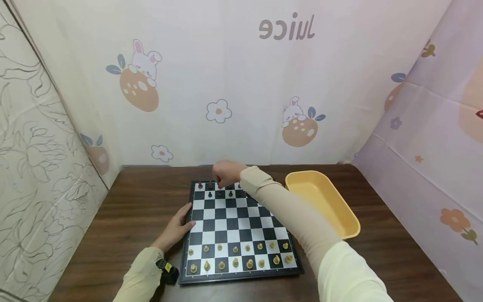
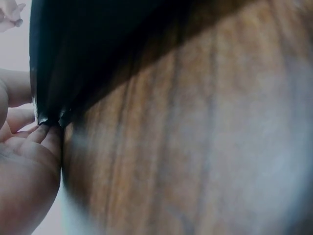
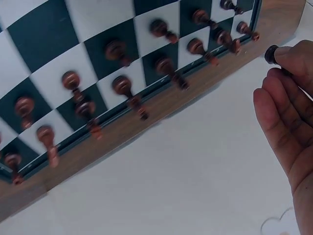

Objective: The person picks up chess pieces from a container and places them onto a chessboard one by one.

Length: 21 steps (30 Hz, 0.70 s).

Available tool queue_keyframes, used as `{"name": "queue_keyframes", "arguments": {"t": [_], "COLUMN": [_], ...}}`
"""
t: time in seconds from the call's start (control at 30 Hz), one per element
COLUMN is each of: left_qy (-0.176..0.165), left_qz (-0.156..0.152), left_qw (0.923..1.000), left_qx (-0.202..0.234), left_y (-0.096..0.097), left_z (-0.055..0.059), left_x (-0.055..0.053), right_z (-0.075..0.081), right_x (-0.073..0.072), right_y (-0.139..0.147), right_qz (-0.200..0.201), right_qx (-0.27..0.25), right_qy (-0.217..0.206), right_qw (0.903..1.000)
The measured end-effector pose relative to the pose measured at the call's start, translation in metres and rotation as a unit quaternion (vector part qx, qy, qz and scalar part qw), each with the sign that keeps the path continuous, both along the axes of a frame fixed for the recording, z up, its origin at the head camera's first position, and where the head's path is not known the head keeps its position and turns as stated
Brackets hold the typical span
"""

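Note:
My right hand point(image 1: 228, 173) reaches over the far left part of the chessboard point(image 1: 226, 224). Between thumb and fingertips it pinches a dark chess piece point(image 3: 271, 54), seen in the right wrist view; only its round base shows, so I cannot tell its kind. Dark reddish-brown chess pieces point(image 3: 122, 85) stand in two rows along the far edge, partly covered by the right arm in the head view. My left hand point(image 1: 175, 226) holds the board's left edge, thumb over the top and fingers against the side. Pale gold chess pieces point(image 1: 235, 262) fill the two near rows.
A yellow plastic tray point(image 1: 324, 201) stands right of the board, partly behind my right forearm. The brown wooden table point(image 1: 124, 209) ends at a patterned cloth point(image 1: 226, 84) behind it. A black device point(image 1: 168, 272) is strapped to my left wrist.

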<state>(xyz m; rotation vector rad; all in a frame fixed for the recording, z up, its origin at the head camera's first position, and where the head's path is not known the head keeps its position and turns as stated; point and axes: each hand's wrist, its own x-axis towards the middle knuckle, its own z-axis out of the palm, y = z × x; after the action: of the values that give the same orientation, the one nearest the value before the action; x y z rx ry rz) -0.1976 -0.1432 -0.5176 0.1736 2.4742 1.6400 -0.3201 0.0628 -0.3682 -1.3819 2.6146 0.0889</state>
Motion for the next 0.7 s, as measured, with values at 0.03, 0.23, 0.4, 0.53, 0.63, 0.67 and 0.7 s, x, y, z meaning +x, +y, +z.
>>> {"name": "queue_keyframes", "arguments": {"t": [0.03,0.23,0.4,0.53,0.63,0.67,0.7], "left_qy": [0.002,0.012,0.009,0.018,0.015,0.01,0.009], "left_qz": [0.001,0.002,0.0,0.001,0.001,0.003,0.002], "left_qw": [1.0,0.9999,0.9999,0.9997,0.9998,0.9998,0.9999], "left_qx": [0.001,0.006,0.009,0.016,0.015,0.014,0.014], "left_y": [0.0,0.0,0.002,0.002,0.0,-0.001,-0.002], "left_z": [0.0,0.0,-0.003,-0.001,-0.001,-0.002,-0.002], "left_x": [0.0,0.0,-0.001,0.0,-0.001,-0.001,-0.001], "right_z": [-0.001,-0.011,-0.021,-0.026,-0.031,-0.033,-0.036], "right_x": [0.0,-0.002,-0.002,-0.002,-0.003,-0.004,-0.004], "right_y": [-0.004,-0.026,-0.038,-0.045,-0.049,-0.051,-0.052], "right_qz": [0.001,0.018,0.017,0.005,0.004,0.006,0.008], "right_qx": [-0.004,-0.005,0.009,0.012,0.013,0.014,0.015], "right_qy": [-0.001,0.009,-0.017,-0.033,-0.033,-0.031,-0.03], "right_qw": [1.0,0.9998,0.9997,0.9994,0.9994,0.9994,0.9994]}}
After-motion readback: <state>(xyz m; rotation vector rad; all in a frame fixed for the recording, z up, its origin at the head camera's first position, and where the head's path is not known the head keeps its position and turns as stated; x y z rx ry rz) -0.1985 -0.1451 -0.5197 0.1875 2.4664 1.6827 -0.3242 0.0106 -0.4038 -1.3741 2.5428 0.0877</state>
